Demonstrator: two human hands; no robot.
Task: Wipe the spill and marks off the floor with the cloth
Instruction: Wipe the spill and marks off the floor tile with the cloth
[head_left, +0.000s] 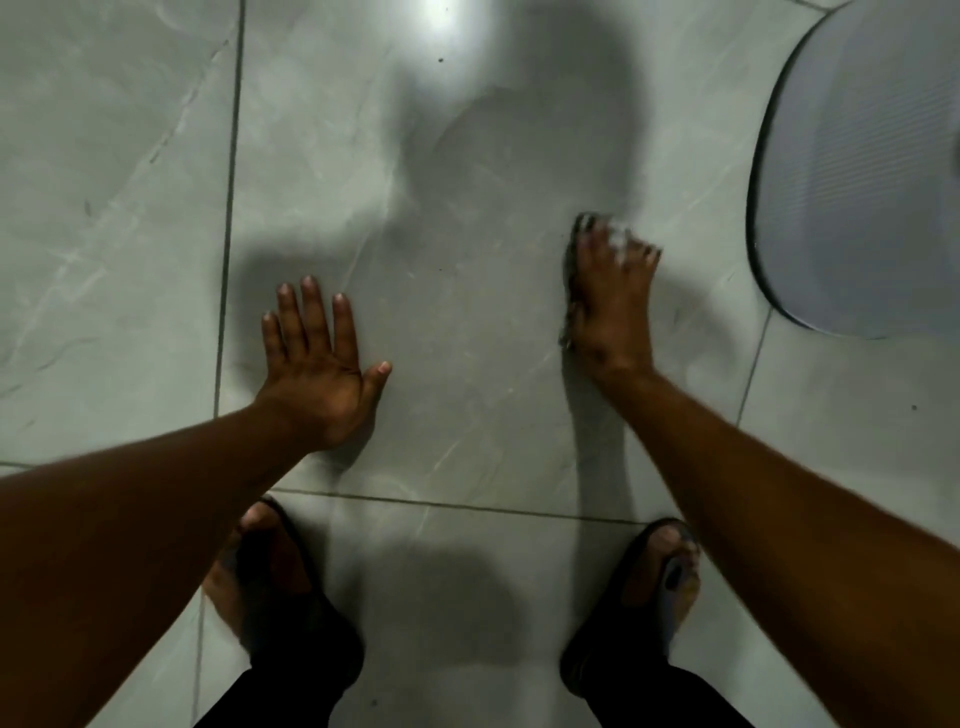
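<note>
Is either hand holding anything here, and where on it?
Right hand presses flat on the cloth, covering most of it. Left hand holds nothing, palm on the floor.

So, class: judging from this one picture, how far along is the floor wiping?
Midway, it seems. Done: no puddle shows on the floor, though glare hides detail. In hand: the right hand presses the cloth down, blurred mid-stroke, while the left hand lies flat for support. Left: small dark specks farther ahead.

Grey marble-look tile floor (467, 322), dark grout lines. On it: left hand (317, 374) flat, cloth (571, 291) under right hand (613, 301), two sandalled feet (270, 571), ribbed grey mat (862, 171).
</note>
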